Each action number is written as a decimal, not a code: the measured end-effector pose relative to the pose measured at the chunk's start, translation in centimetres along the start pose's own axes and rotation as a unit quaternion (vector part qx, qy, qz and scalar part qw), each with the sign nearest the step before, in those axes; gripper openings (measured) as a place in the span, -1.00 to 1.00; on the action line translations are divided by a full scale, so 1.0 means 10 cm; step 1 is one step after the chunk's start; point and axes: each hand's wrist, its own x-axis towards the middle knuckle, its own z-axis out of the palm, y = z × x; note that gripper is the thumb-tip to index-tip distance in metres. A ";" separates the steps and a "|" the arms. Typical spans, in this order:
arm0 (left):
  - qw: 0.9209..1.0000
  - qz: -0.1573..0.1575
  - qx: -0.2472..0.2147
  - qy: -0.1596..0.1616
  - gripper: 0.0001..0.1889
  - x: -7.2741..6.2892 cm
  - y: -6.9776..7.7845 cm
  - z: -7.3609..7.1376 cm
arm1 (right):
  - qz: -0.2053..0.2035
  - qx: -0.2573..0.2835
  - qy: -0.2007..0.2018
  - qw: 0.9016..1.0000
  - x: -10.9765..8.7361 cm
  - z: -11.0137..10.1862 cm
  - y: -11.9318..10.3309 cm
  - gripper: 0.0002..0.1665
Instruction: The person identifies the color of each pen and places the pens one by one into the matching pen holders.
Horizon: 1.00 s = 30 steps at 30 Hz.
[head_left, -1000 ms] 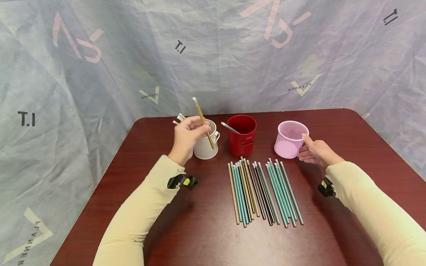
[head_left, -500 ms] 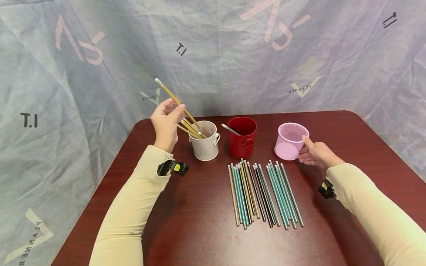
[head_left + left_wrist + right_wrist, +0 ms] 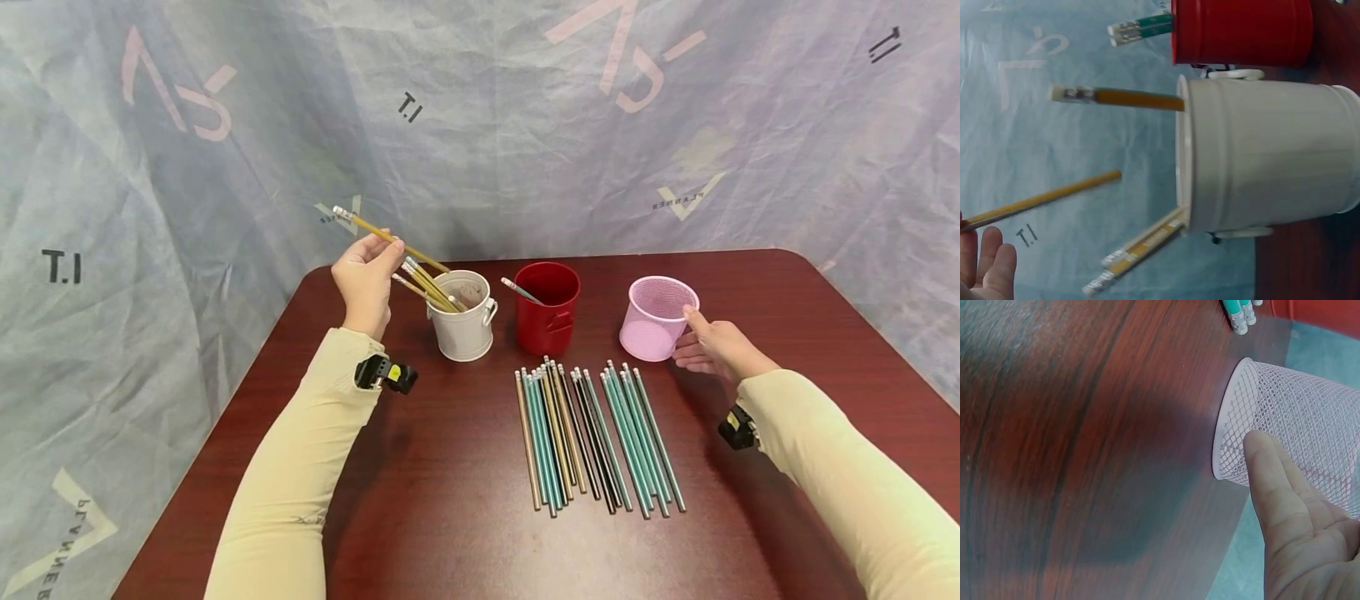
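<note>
My left hand (image 3: 367,279) pinches a yellow pencil (image 3: 408,246) between thumb and fingers, its white eraser end pointing up and left. In the left wrist view the pencil's other end is apart from the mouth of the white pail (image 3: 463,333). Several yellow pencils (image 3: 1141,250) lean out of that pail. My right hand (image 3: 716,343) rests against the pink mesh pencil cup (image 3: 648,333), thumb at the rim and fingers straight along its side, as the right wrist view shows. The cup stands upright on the table.
Between the two stands a red pail (image 3: 543,321) with teal pencils (image 3: 1141,28) sticking out. In front, several teal, black and gold pencils (image 3: 633,442) lie side by side on the dark wood table (image 3: 450,517). A printed grey cloth (image 3: 487,125) hangs behind the table.
My left hand has moved left from in front of the white pail to its left side, carrying the yellow pencil, which now tilts flatter. My right hand and the pink cup stay put.
</note>
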 end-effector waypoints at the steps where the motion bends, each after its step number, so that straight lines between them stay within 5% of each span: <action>1: 1.000 -0.006 0.013 0.000 -0.78 0.00 -0.02 0.00 | 0.001 0.001 0.000 1.000 0.00 0.00 0.00 -0.01; 7: 0.994 -0.019 0.110 -0.015 -0.77 0.00 -0.15 -0.06 | 0.003 0.002 -0.001 1.000 0.00 0.00 0.00 0.00; 12: 0.980 -0.016 0.189 -0.055 -0.78 -0.02 -0.22 -0.09 | -0.001 -0.002 0.000 1.000 0.00 0.01 -0.01 -0.01; 20: 0.942 -0.018 0.315 -0.113 -0.79 -0.05 -0.31 -0.07 | 0.001 -0.002 0.004 1.000 0.00 0.00 0.00 0.00; 30: 0.883 0.057 0.433 -0.170 -0.78 -0.07 -0.40 -0.04 | -0.003 -0.007 0.001 1.000 0.00 0.00 0.00 0.00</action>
